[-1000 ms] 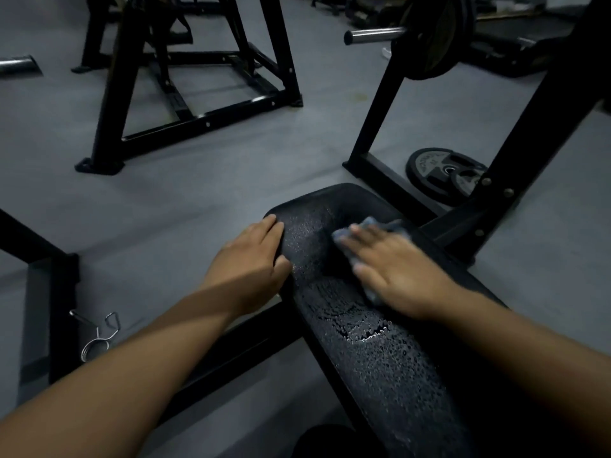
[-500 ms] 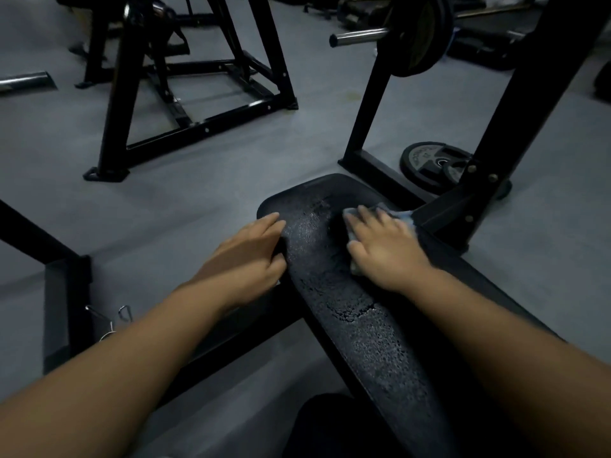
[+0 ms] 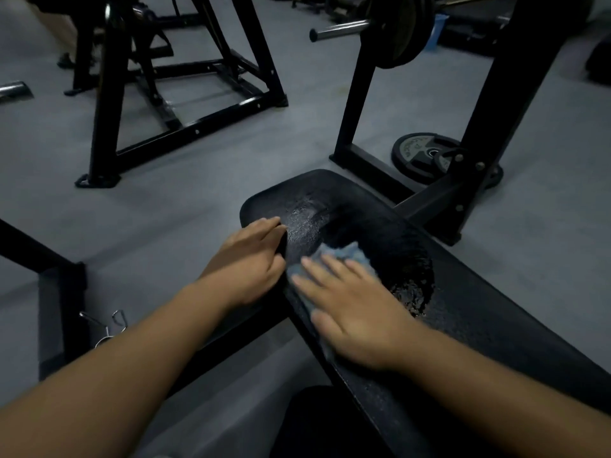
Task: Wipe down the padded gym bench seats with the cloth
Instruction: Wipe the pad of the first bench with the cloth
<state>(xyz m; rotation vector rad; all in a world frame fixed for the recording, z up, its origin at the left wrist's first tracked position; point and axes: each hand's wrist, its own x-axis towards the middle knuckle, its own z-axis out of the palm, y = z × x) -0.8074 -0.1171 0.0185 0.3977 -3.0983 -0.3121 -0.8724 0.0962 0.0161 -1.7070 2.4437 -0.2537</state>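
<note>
Cloth [image 3: 344,256] under right hand [image 3: 358,314] on bench [image 3: 496,325]

Single head-worn wide-angle view, taken from above the person's forearms and facing forward and steeply down. Near field: the left hand [image 3: 251,259] and right hand [image 3: 357,312] lie close below the lens on the black padded surface [image 3: 479,309], which runs from lower right toward centre. Far field: grey floor [image 3: 198,193], a black rack frame [image 3: 105,120] at upper left, a barbell sleeve [image 3: 340,29] and a weight plate [image 3: 416,150] at upper right. Straight edges lean outward toward the margins.
</note>
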